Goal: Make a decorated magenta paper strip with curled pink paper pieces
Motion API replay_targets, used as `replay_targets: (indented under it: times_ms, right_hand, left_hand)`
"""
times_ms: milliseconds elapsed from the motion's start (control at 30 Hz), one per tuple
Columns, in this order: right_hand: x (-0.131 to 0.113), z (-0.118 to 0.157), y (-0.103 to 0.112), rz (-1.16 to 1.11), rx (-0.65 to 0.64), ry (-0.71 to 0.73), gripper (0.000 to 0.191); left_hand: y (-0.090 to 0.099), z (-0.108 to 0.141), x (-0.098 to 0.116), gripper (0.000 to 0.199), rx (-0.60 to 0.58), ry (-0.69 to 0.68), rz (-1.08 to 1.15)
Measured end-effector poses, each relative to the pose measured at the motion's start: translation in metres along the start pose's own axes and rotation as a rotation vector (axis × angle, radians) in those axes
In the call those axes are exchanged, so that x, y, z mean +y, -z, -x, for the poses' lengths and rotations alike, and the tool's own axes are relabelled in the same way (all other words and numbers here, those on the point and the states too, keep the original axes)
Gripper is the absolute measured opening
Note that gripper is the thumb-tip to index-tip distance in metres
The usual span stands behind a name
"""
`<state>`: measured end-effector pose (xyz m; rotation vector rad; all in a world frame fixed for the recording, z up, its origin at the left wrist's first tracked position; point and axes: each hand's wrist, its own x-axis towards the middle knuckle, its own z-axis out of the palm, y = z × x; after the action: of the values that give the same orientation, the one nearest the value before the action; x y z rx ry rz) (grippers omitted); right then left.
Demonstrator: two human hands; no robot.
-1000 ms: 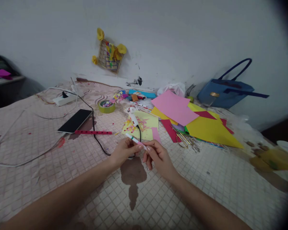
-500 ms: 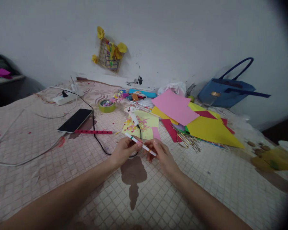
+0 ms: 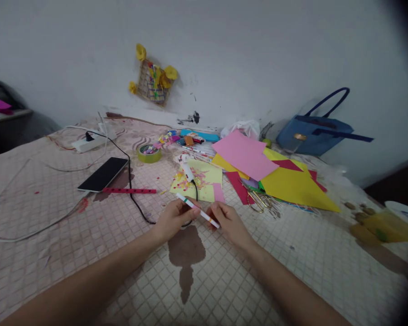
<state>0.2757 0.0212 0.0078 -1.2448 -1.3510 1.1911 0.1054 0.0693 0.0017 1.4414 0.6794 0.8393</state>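
A thin white stick [image 3: 204, 215] with a green band and an orange band slants down to the right between my hands. My left hand [image 3: 174, 217] pinches it near its middle, thumb on top. At its lower right end, my right hand [image 3: 226, 219] has thumb and fingers pressed together against the stick. Just beyond the hands, a white glue gun [image 3: 187, 170] lies on a pale yellow sheet [image 3: 207, 194] strewn with small pink and yellow paper bits. Gold-handled scissors [image 3: 259, 200] rest to the right.
A phone [image 3: 104, 174], a red strip [image 3: 132, 191], a green tape roll [image 3: 149, 156] and a power strip [image 3: 88, 143] are at the left. Coloured sheets [image 3: 289, 185] and a blue bag [image 3: 313, 135] are at the right. A black cord [image 3: 139, 209] runs behind my left hand.
The view has shifted slightly, moving the table items a little left and down. My right fingers have closed in around the stick's lower end; my left hand keeps its pinch.
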Motion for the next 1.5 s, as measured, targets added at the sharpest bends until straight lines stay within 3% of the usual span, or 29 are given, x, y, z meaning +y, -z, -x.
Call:
replay_targets:
  times_ms: [100, 167, 467, 1100, 1167, 1367, 1500]
  right_hand:
    - [0.0, 0.001, -0.001, -0.029, -0.149, 0.019, 0.031]
    - [0.002, 0.002, -0.002, -0.033, -0.181, 0.028, 0.028]
    - [0.005, 0.001, 0.001, 0.292, -0.097, 0.113, 0.023]
    - [0.002, 0.009, 0.0, 0.446, 0.041, 0.097, 0.029]
    - [0.002, 0.008, 0.003, 0.343, 0.051, 0.057, 0.034]
    - [0.006, -0.005, 0.014, -0.283, 0.083, -0.202, 0.054]
    - [0.005, -0.011, 0.019, -0.274, 0.116, -0.177, 0.038]
  left_hand:
    - [0.001, -0.001, 0.0, 0.027, -0.001, -0.017, -0.019]
    - [0.001, -0.001, -0.001, 0.028, -0.005, -0.005, -0.033]
    - [0.001, 0.0, -0.004, 0.034, 0.017, 0.062, -0.09]
    - [-0.001, 0.002, 0.006, 0.031, 0.04, 0.108, 0.056]
    - [0.0, 0.001, 0.009, 0.031, 0.059, 0.132, 0.108]
    - [0.007, -0.003, 0.009, 0.03, 0.108, 0.16, 0.177]
    - [0.007, -0.006, 0.01, 0.029, 0.11, 0.179, 0.169]
